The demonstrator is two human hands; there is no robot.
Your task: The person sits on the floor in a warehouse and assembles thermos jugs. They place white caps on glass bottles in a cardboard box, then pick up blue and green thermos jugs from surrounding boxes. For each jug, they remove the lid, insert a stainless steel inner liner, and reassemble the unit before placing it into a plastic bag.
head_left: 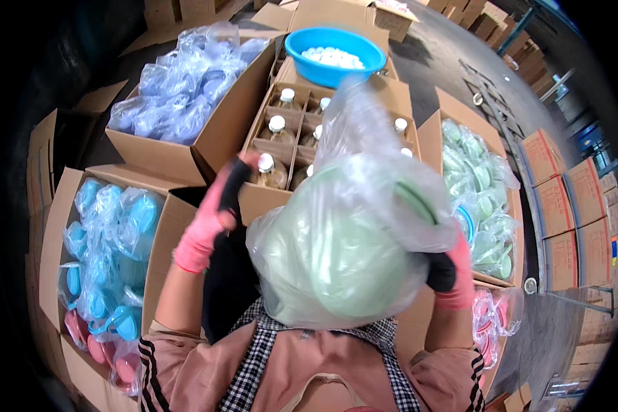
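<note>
A pale green plastic bowl [340, 257], round and smooth, is held close before the chest, at the centre of the view, inside a thin, crinkled clear bag [364, 172]. The right hand [448, 271], in a pink and black glove, is closed on the bowl's edge through the film at 4 o'clock. The left hand [220, 199], gloved alike, is raised at 9 o'clock of the bowl; its fingers are curled, and whether anything is gripped cannot be told.

As a judgement, the work is partly done: the bottle carton [302, 123] at 12 o'clock is filled with white-capped glass bottles in cardboard dividers, while bagged green bowls [477, 199] remain heaped in the carton at 3 o'clock. Bagged blue pieces [110, 240] lie at 9 o'clock, more at 11 o'clock, and a blue basin of white caps [334, 55] sits at 12 o'clock.
</note>
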